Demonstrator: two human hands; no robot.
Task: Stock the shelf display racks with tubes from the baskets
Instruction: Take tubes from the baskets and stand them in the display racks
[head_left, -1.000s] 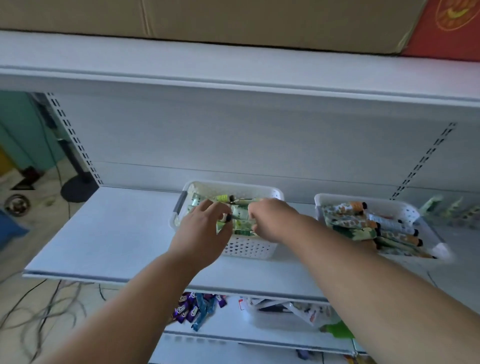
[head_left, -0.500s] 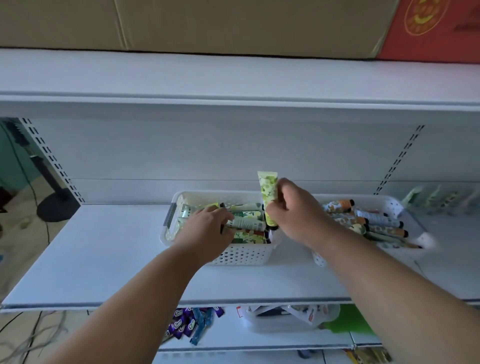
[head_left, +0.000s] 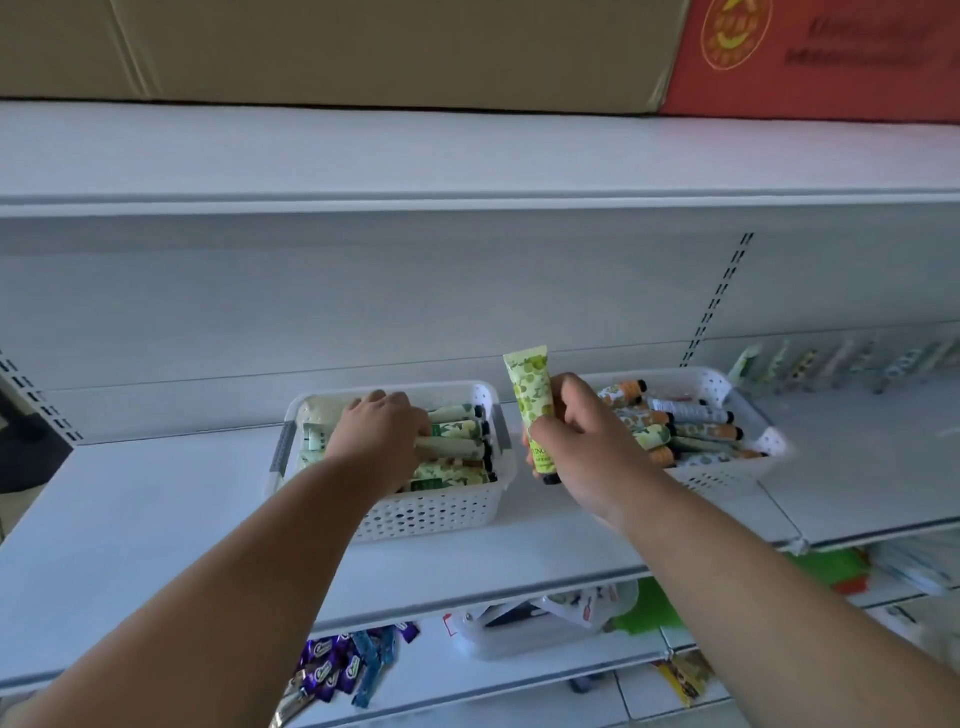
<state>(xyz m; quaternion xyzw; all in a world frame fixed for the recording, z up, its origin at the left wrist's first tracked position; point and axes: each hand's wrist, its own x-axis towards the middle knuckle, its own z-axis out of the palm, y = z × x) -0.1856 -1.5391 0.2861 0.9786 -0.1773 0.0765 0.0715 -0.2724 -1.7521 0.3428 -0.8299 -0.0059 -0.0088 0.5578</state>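
Note:
Two white perforated baskets stand on the middle shelf. The left basket (head_left: 436, 512) is full of green-patterned tubes (head_left: 457, 446) lying flat. My left hand (head_left: 382, 434) reaches into it, fingers curled down over the tubes; what they grip is hidden. My right hand (head_left: 579, 444) holds a light green tube (head_left: 530, 387) upright between the baskets, cap down. The right basket (head_left: 719, 475) holds orange, grey and green tubes (head_left: 680, 421). A row of tubes hanging in display racks (head_left: 831, 364) shows blurred at the far right.
The white shelf (head_left: 156, 509) runs out to the left of the baskets. An upper shelf (head_left: 467, 156) carries a cardboard box (head_left: 389, 47) and a red box (head_left: 821, 52). Below, purple and blue packets (head_left: 343, 665) and a white container (head_left: 524, 623) sit on a lower shelf.
My right hand has lifted the light green tube out of the left basket and carried it right. My left hand has moved deeper into that basket. The view has shifted right.

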